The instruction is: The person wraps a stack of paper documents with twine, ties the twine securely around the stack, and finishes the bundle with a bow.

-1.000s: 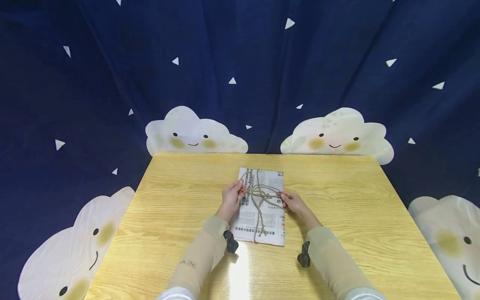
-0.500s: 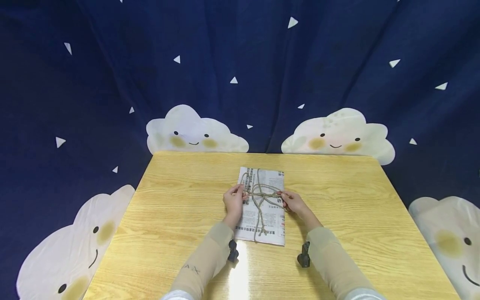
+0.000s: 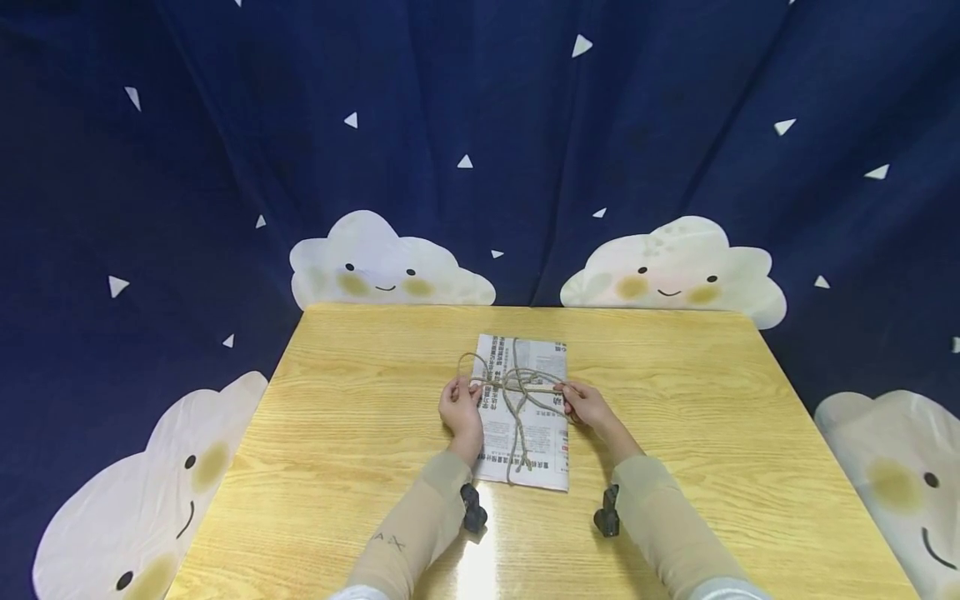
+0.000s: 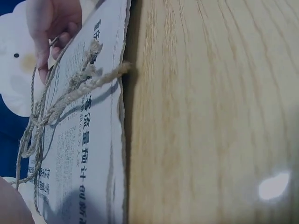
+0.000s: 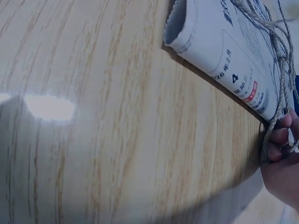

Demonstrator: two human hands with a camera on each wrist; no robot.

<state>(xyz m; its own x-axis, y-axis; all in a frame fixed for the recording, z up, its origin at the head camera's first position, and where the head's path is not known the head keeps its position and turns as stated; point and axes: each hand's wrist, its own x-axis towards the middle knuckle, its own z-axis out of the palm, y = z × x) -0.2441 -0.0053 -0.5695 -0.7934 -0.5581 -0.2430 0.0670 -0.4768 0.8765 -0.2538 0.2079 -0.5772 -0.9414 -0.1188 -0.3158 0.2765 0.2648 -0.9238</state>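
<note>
A folded newspaper (image 3: 525, 442) lies on the table with brown twine (image 3: 517, 404) crossed around it and looped into a bow near its middle. At the paper's left edge, my left hand (image 3: 461, 414) pinches one loop of the twine, which arches up above the fingertips. My right hand (image 3: 587, 406) holds another loop at the right edge, thumb and fingers curled on the cord, as the right wrist view also shows with the hand (image 5: 284, 154) at the paper's corner. Two knotted twine ends (image 4: 88, 74) hang toward the paper's near edge.
The wooden table (image 3: 675, 375) extends on both sides of the newspaper. Behind it hangs a dark blue curtain (image 3: 420, 100) with white triangles and smiling clouds. A black wrist camera (image 3: 472, 508) sits on the left sleeve, another camera (image 3: 607, 510) on the right.
My left hand has shifted left and slightly down to the paper's edge, drawing its twine loop out past that edge. My right hand has stayed nearly still, holding its loop.
</note>
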